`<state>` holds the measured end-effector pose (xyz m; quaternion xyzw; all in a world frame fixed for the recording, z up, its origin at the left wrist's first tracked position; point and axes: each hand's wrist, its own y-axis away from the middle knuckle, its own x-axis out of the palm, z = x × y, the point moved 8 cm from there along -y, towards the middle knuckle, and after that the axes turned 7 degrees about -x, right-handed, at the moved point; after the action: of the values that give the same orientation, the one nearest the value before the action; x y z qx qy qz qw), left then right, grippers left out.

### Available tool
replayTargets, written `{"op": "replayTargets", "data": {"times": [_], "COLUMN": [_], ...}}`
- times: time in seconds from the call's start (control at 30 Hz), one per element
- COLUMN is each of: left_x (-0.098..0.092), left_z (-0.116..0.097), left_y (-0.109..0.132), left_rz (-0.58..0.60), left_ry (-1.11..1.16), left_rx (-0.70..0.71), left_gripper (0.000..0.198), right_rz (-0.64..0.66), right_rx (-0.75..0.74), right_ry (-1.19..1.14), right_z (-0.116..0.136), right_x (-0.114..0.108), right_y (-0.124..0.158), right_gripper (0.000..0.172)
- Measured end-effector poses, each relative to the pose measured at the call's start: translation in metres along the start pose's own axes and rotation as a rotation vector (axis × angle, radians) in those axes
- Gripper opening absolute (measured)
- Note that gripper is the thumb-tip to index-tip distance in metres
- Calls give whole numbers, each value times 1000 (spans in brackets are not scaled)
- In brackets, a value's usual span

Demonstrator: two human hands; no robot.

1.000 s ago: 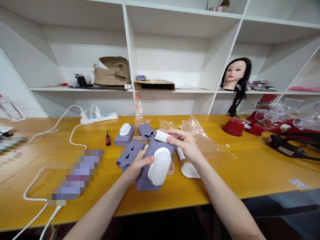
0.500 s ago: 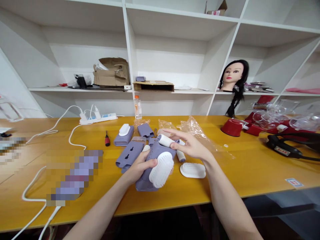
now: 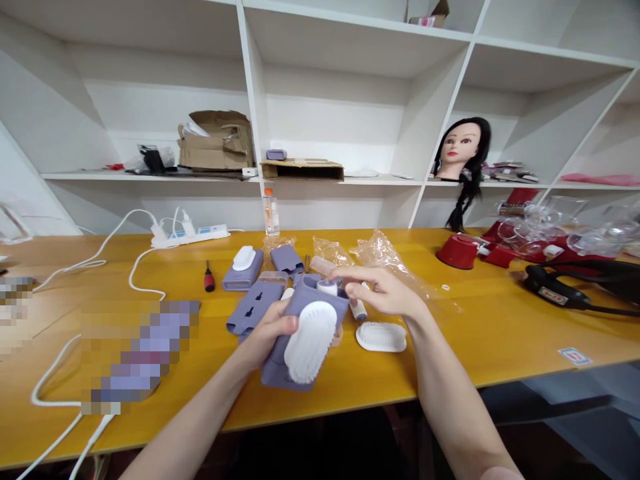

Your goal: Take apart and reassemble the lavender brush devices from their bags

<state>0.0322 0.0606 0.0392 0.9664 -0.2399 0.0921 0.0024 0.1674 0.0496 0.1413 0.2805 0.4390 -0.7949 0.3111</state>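
My left hand (image 3: 274, 327) is wrapped round a purple plastic case (image 3: 313, 293), tilted with its opening up. A white oval bristle brush (image 3: 311, 341) sits on the front of the case. A white cylinder (image 3: 327, 288) stands mostly inside the opening, only its end showing. My right hand (image 3: 385, 290) is just above that end, index finger stretched over it and thumb apart; whether a fingertip touches it I cannot tell. Below my right hand lie another white brush (image 3: 381, 337) and a second white cylinder with a dark end (image 3: 359, 311).
Behind my left hand lie purple cases, one a slotted case (image 3: 254, 307) and one topped by a white brush (image 3: 243, 260). A red screwdriver (image 3: 209, 279), a power strip (image 3: 193, 236), clear plastic bags (image 3: 383, 257), a bottle (image 3: 271, 213) and red appliances (image 3: 457, 251) are on the table.
The white cylinder has gone from lying slanted across the case's mouth in my right fingers to standing down inside it. My right fingers have come off its side. The case is tilted more upright.
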Motion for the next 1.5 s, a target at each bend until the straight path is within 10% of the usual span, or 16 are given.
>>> {"op": "replayTargets", "data": {"times": [0.33, 0.63, 0.8, 0.93, 1.03, 1.23, 1.5], "left_x": [-23, -34, 3, 54, 79, 92, 76], "left_z": [0, -38, -93, -95, -91, -97, -96], "left_y": [-9, -4, -13, -45, -63, -67, -80], "left_rz": [-119, -201, -133, 28, 109, 185, 60], "left_ry": [277, -267, -1239, -1702, -1693, -1324, -1894], "left_rx": [-92, 10, 103, 300, 436, 663, 610], "left_gripper": [54, 49, 48, 31, 5, 21, 34], "right_rz": [-193, -551, -475, -698, -754, -788, -877], "right_rx": [233, 756, 857, 905, 914, 843, 954], "right_ry": [-444, -842, -1261, -1311, -1320, -1350, -1135], "right_z": [-35, -69, -76, -100, -109, -108, -125], "right_x": [23, 36, 77, 82, 78, 72, 66], "right_y": [-12, 10, 13, 26, 30, 26, 44], "right_gripper": [42, 29, 40, 36, 36, 39, 30]}}
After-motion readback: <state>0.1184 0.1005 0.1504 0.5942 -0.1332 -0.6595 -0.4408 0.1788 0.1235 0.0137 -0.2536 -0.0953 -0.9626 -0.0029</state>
